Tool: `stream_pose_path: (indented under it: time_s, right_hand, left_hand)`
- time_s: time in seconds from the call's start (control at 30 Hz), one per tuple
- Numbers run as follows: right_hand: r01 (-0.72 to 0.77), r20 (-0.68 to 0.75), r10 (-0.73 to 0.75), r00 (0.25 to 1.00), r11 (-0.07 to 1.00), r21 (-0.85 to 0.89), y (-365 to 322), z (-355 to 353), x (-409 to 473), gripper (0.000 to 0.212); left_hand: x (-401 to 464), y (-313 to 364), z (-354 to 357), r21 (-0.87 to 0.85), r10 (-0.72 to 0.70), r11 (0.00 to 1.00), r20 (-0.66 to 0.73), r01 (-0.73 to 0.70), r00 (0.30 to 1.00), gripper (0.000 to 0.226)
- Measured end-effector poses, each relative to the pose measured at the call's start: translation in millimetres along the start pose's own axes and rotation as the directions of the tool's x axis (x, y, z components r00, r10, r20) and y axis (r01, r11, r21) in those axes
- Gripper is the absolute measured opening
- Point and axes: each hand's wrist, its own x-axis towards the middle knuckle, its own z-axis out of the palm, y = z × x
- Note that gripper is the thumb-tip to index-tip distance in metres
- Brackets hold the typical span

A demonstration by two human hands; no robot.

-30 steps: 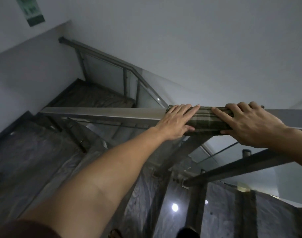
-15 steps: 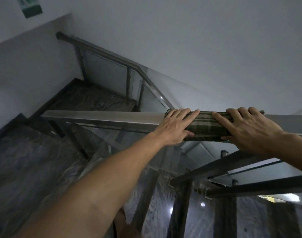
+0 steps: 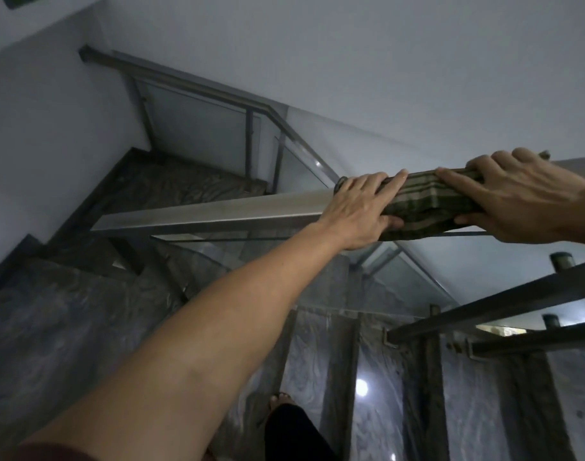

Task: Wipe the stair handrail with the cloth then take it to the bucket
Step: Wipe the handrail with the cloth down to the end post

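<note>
A green checked cloth (image 3: pixel 427 204) is folded over the top of the flat metal stair handrail (image 3: pixel 201 212). My left hand (image 3: pixel 361 211) presses on the cloth's left end, fingers over the rail's top and thumb under its near edge. My right hand (image 3: pixel 524 201) holds the cloth's right end the same way, at the right edge of the view. The rail runs left from my hands and ends above the dark stone steps. No bucket is in view.
Dark marble stair treads (image 3: pixel 58 314) descend at left. A second handrail with glass panels (image 3: pixel 198 91) runs along the far flight by the white wall. Dark metal rails (image 3: pixel 504 304) cross below right. My foot (image 3: pixel 281 404) stands on the floor below.
The view has tilted, so the rail now slopes up to the right. Both hands stay on the cloth; they sit slightly further along the rail.
</note>
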Motion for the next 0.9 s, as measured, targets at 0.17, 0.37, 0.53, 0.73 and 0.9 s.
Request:
stream_pose_path:
  time_s: [0.17, 0.37, 0.53, 0.73, 0.9]
  right_hand:
    - [0.021, -0.079, -0.026, 0.997, 0.998, -0.059, -75, -6, 72, 0.081]
    - [0.015, -0.062, -0.018, 0.998, 0.999, -0.043, -152, -12, 150, 0.083]
    - [0.023, -0.072, -0.025, 0.997, 0.999, -0.033, -194, -18, 191, 0.084]
    - [0.013, -0.112, -0.019, 0.993, 0.998, -0.058, -264, -28, 259, 0.077]
    - [0.005, -0.119, -0.011, 0.993, 0.999, -0.047, -318, -35, 311, 0.077]
  left_hand:
    - [-54, -88, 4, 0.004, -0.040, 0.999, 0.022, 0.040, 0.999, 0.076]
    - [-109, -181, 10, 0.029, -0.072, 0.997, 0.010, 0.072, 0.997, 0.075]
    - [-136, -237, 14, 0.015, -0.039, 0.999, 0.009, 0.039, 0.999, 0.077]
    - [-182, -322, 19, 0.025, -0.048, 0.999, 0.041, 0.047, 0.998, 0.079]
    - [-220, -387, 25, 0.040, -0.056, 0.998, 0.033, 0.055, 0.998, 0.079]
